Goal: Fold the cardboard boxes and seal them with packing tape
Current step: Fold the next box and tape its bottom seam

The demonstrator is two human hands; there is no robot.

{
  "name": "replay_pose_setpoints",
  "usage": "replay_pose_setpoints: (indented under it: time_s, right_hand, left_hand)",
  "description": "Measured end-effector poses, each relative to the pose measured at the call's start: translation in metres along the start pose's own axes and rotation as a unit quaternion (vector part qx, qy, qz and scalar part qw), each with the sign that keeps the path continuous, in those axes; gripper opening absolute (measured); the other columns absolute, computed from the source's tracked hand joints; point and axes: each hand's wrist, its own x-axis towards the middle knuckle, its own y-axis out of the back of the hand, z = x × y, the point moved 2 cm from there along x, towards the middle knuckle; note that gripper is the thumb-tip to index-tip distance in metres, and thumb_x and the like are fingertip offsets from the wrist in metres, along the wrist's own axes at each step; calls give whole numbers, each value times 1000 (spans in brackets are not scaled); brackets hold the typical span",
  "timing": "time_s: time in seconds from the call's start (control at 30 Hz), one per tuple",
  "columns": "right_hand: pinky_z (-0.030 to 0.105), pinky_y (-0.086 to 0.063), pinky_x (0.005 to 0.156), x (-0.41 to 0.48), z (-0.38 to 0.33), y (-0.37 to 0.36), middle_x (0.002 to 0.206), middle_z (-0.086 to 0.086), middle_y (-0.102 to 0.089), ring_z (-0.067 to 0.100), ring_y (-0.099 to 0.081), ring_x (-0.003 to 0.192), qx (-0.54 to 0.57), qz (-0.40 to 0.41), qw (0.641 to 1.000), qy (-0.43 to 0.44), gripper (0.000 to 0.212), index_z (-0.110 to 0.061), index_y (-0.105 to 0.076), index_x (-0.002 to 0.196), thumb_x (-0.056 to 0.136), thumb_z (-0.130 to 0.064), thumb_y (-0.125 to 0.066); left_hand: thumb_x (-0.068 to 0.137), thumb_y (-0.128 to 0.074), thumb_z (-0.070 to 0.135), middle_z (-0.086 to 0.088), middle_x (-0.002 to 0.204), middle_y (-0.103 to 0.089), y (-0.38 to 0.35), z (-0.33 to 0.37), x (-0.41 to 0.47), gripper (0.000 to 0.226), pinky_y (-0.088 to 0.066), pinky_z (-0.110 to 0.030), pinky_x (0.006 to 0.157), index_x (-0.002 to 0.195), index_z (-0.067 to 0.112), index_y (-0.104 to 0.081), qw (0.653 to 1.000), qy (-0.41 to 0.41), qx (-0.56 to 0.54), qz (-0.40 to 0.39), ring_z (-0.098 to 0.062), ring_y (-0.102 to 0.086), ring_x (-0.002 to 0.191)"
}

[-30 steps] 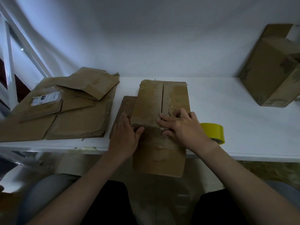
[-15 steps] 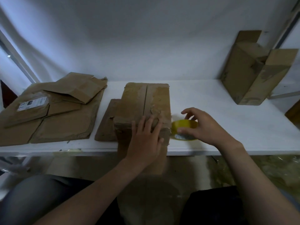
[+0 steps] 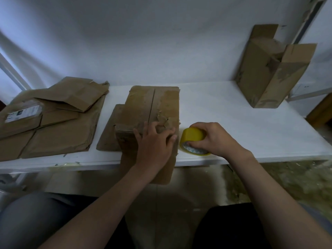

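We record, well to the left of the left hand's fingers, a pile of flattened cartons (image 3: 57,126) lying on the white table (image 3: 242,126). A white label (image 3: 23,113) sits on the sheet farthest from those fingers.

Between the pile and the fingers lies a flat cardboard piece (image 3: 110,133), set against the left side of the cardboard box (image 3: 152,103). We cannot tell whether it is attached to the box.

The cardboard box stands at the near edge of the table, and its near face hangs down past that edge. Its two top flaps are folded shut and meet in a seam that runs away from the fingertips. The surface is torn just beyond the fingertips, on the right flap.

The left hand (image 3: 154,143) lies on the near end of the box top. Its fingers are straight, spread, pressed flat and grasping nothing.

Just to the right of those fingers, beside the box's near right corner, is the yellow tape roll (image 3: 193,136). It is low over the table and tilted. The right hand (image 3: 214,139) grips it, fingers curled over its rim. We cannot tell whether the roll touches the box.

Well beyond the right fingers, at the back right of the table, an open carton (image 3: 265,74) stands tilted with its flaps raised.
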Motion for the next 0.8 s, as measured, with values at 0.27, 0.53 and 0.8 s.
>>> replay_pose_setpoints:
  time_s: [0.27,0.53,0.8]
  right_hand:
    - [34,-53,87,20,5,-13,110,-4,-65,20,-59,101,-81,-70,994,-34,55,-27,-67,121,73,-45,-86]
    - [20,-44,72,34,-15,-30,99,-7,-67,15,-62,90,-96,-69,993,27,39,-28,-62,110,80,-43,-82]
    - [28,-57,69,28,-21,-38,103,-9,-58,14,-60,86,84,-110,990,4,61,-34,-35,122,83,-30,-81]
  left_hand:
    - [99,-57,46,-2,147,-49,-4,-2,-1,25,2,-66,120,114,33,-73,998,6,-39,44,-33,-29,149]
    - [86,-68,56,4,130,-61,-13,-19,13,29,3,-69,116,92,27,-69,997,-31,-44,61,-30,-40,143]
    - [85,-65,58,6,126,-65,1,-59,40,27,-2,-71,117,84,35,-51,991,-112,-64,19,-24,-48,138]
